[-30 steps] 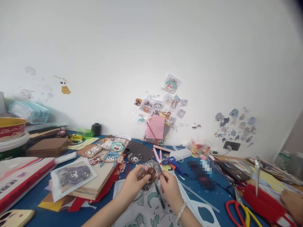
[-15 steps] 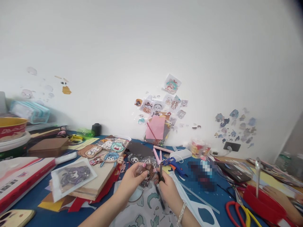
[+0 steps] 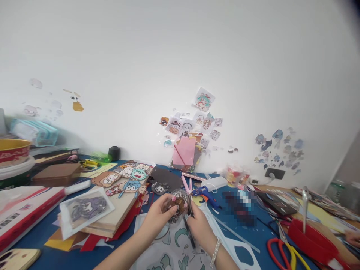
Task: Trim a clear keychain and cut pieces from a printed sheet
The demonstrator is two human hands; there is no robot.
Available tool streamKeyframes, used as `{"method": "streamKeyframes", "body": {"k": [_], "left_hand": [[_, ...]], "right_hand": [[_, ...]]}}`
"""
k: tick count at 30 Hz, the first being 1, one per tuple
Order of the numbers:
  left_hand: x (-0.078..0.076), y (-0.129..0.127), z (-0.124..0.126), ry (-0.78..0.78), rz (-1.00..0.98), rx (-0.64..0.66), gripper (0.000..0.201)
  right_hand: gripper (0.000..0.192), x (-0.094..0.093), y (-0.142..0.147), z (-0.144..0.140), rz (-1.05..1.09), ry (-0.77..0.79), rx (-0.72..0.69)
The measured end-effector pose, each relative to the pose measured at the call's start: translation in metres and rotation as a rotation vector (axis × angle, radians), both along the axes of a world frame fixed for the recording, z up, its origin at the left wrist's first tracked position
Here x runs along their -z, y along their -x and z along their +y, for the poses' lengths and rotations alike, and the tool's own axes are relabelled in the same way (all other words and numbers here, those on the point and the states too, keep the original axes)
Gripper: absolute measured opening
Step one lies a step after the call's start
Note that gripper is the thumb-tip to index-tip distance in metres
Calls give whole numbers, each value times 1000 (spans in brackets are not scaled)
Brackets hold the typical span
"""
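Note:
My left hand (image 3: 163, 210) pinches a brown cartoon-character cutout (image 3: 176, 210) in shiny clear film, thumb on its front. Close at its right edge, my right hand (image 3: 198, 225) is closed on a slim black tool (image 3: 189, 233), which slants down below the fingers; I cannot make out its kind. Both hands are over a white sheet printed with green shapes (image 3: 171, 249). Just behind the cutout, two pink prongs (image 3: 185, 183) form a V. A blue tool with an orange part (image 3: 212, 200) lies right of them.
On the left, a bagged purple cutout (image 3: 88, 210) rests on a stack of boards (image 3: 109, 221). Cartoon cutouts (image 3: 132, 178) lie behind it. At right are red-and-yellow-handled scissors (image 3: 284, 249) and a red container (image 3: 312, 240). Another person's hand (image 3: 352, 237) shows at the right edge.
My left hand and the cutout have shifted slightly, the cutout turning a little toward my right hand. The other person's hand has drawn back to the right edge.

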State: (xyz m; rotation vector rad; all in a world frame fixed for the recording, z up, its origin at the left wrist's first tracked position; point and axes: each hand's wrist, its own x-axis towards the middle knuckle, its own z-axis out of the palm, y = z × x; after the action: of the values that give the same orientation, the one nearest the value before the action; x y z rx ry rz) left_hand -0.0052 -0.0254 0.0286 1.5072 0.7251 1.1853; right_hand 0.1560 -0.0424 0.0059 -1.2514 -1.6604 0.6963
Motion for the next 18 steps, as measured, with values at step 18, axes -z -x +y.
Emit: {"method": "streamKeyframes", "body": {"k": [18], "left_hand": [[10, -4, 1, 13, -21, -26, 32]], "right_hand": [[34, -9, 5, -10, -390, -31, 238]]}}
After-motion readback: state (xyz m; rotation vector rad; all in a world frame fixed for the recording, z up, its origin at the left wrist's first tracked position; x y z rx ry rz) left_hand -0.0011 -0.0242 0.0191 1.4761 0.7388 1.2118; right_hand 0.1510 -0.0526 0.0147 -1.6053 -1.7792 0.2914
